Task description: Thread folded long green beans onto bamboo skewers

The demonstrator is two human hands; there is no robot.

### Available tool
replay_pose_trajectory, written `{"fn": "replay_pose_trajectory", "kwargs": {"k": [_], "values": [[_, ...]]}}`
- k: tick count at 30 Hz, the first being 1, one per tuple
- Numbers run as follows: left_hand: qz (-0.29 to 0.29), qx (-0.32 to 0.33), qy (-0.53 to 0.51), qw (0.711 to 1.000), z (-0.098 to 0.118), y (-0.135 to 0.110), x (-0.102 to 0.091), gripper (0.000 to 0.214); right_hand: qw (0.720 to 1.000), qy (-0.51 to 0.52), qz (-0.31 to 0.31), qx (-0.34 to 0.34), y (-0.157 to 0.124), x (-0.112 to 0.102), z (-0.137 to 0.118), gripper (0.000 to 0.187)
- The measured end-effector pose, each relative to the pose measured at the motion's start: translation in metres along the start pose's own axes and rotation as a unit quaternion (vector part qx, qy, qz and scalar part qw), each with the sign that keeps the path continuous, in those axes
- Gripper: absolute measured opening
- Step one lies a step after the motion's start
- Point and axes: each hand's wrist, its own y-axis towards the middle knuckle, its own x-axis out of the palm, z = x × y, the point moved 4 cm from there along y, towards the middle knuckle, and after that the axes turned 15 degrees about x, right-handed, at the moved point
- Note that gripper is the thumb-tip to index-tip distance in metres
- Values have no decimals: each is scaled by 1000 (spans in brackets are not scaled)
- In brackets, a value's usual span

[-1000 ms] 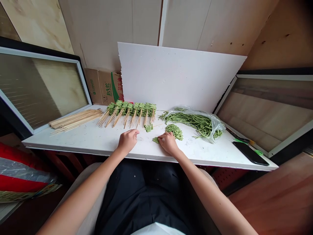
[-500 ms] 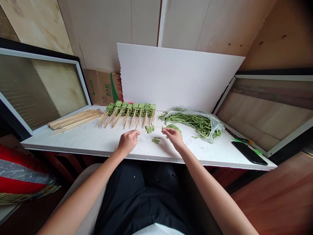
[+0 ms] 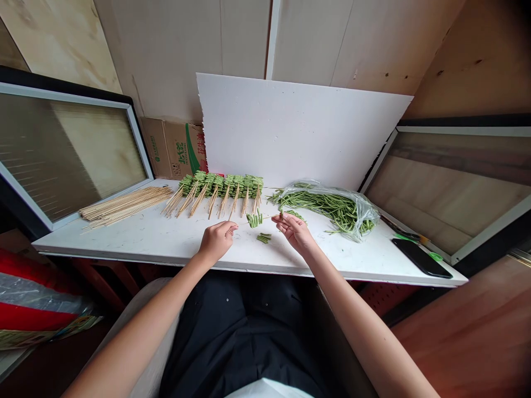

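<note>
My left hand [image 3: 216, 241] is closed around one end of a thin bamboo skewer [image 3: 267, 217], held level just above the table. Several cut green bean pieces [image 3: 254, 219] sit crosswise on its middle. At the other end, my right hand [image 3: 295, 230] pinches a single bean piece [image 3: 281, 213] against the skewer's tip; whether the tip has pierced it I cannot tell. Below the skewer lies a small group of loose bean pieces [image 3: 264, 237]. Another pile of cut pieces [image 3: 299, 216] is partly hidden behind my right hand.
Loaded bean skewers [image 3: 240, 185] are stacked in a row at the back of the white table [image 3: 166, 243]. Bare skewers [image 3: 124, 204] lie left. A plastic bag of long beans [image 3: 336, 207] and a black phone [image 3: 421, 258] are right. Framed panels [image 3: 78, 149] flank both sides.
My right hand has shifted slightly left and turned, bringing the bean piece onto the skewer's tip. My left hand keeps its hold on the other end.
</note>
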Motion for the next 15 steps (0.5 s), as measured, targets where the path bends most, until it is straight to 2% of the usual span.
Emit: {"fn": "replay_pose_trajectory", "kwargs": {"k": [15], "values": [[-13,30,18,999,-1,-3,3,32,1000,3,20,-12,-3,6,-1,35]]}}
